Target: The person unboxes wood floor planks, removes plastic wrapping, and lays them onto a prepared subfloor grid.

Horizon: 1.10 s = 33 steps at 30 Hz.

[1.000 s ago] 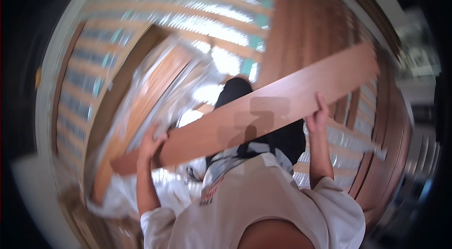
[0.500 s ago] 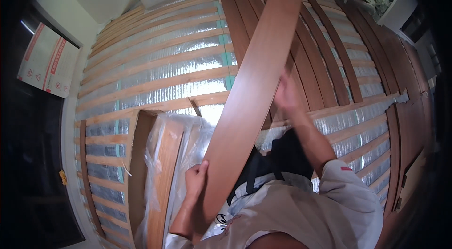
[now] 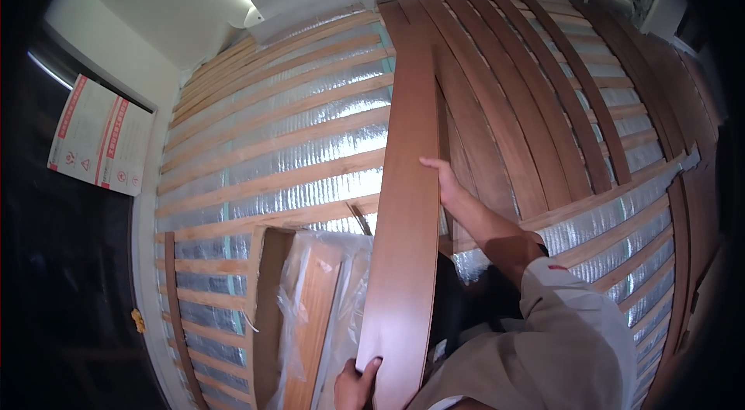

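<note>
One long reddish-brown wooden plank point(image 3: 407, 255): it's running up mid-frame
Left hand point(image 3: 355, 388): gripping the left edge, bottom center
Right hand point(image 3: 448, 183): yep, gripping the right edge

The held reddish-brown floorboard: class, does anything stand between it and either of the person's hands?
Nothing visible does: the left hand grips the floorboard directly by its left edge, near the lower end, and the right hand by its right edge.
</note>
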Each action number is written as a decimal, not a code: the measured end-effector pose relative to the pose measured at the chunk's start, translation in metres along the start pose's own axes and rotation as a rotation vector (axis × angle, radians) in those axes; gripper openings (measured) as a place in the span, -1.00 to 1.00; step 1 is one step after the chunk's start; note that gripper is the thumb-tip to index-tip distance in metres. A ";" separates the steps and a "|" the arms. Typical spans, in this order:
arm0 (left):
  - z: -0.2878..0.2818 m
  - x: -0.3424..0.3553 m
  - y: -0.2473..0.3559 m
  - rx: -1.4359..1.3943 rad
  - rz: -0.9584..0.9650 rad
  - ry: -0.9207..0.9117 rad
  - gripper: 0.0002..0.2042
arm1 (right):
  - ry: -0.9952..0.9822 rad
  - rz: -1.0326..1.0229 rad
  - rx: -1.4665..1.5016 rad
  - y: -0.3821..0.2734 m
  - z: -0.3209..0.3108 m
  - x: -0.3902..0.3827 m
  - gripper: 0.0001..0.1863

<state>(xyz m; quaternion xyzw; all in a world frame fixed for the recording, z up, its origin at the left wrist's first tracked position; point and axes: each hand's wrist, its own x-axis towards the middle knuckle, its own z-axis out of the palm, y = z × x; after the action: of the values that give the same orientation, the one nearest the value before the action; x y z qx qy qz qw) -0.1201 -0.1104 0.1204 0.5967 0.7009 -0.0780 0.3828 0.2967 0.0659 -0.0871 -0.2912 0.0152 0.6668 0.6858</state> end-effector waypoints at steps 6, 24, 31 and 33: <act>0.024 0.115 0.023 -0.324 0.063 -0.027 -0.48 | -0.031 -0.199 0.145 -0.028 0.038 0.074 -0.42; 0.090 0.342 0.241 -0.536 0.237 0.083 -0.49 | 0.066 -0.054 -0.230 0.028 -0.009 0.022 -0.48; 0.100 0.342 0.237 -0.597 0.216 0.007 -0.48 | 0.074 -0.191 -0.364 0.029 -0.013 0.026 -0.51; 0.109 0.345 0.241 -0.658 0.195 0.012 -0.50 | 0.060 -0.210 -0.385 0.027 -0.016 0.026 -0.52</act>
<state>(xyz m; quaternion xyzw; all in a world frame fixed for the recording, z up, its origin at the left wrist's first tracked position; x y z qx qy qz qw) 0.1462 0.1622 -0.0883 0.5059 0.6305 0.1927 0.5563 0.2807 0.0814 -0.1214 -0.4363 -0.1223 0.5734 0.6825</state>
